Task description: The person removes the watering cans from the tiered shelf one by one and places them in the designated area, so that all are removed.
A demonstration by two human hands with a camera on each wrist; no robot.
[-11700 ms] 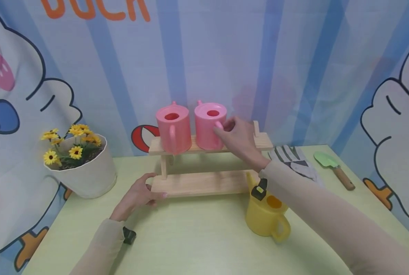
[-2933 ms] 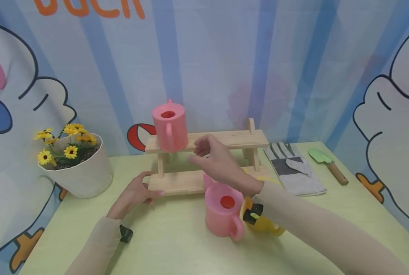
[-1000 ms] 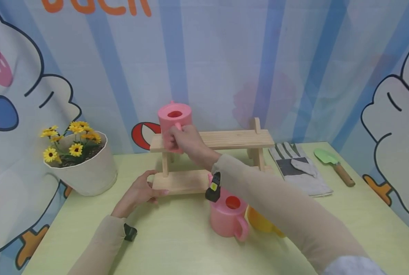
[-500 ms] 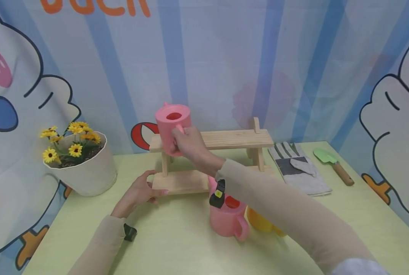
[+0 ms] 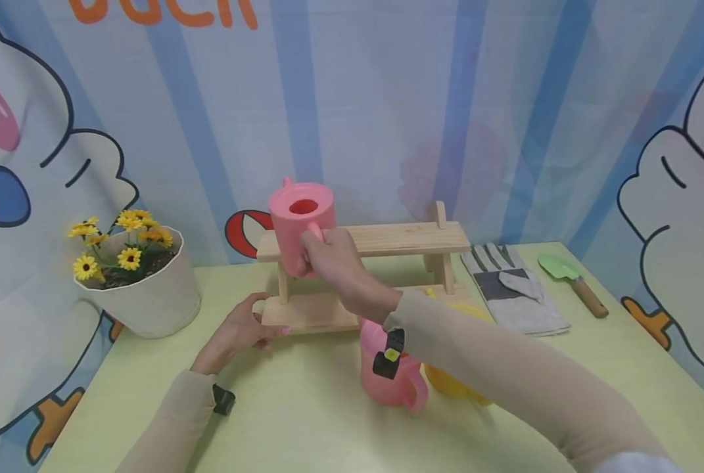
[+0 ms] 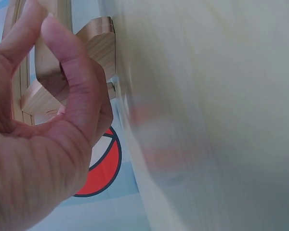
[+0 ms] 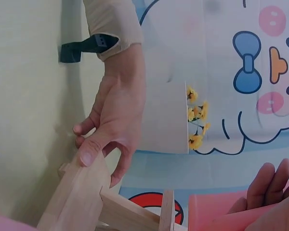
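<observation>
My right hand (image 5: 338, 263) grips the handle of a pink watering can (image 5: 289, 230), which hangs upright in front of the upper shelf's left end. In the right wrist view, curled fingers (image 7: 262, 185) show beside its pink side. My left hand (image 5: 239, 332) pinches the lower left corner of the two-tier wooden stand (image 5: 411, 238); thumb and fingers curl round the board (image 6: 50, 62) in the left wrist view. A second pink watering can (image 5: 381, 384) stands on the table, partly hidden by my right wrist. Behind my right sleeve, a yellow watering can (image 5: 446, 381) is mostly covered.
At the left stands a white pot (image 5: 156, 302) of yellow flowers (image 5: 129, 258). Right of the stand lie striped gloves (image 5: 514, 292) and a green trowel (image 5: 573, 282) with a wooden handle. A printed curtain (image 5: 363, 118) hangs behind the table (image 5: 304, 420).
Earlier, the second pink can went from the upper shelf to the table. My right hand then took the remaining can's handle and has drawn it off the shelf towards me. My left hand stays put.
</observation>
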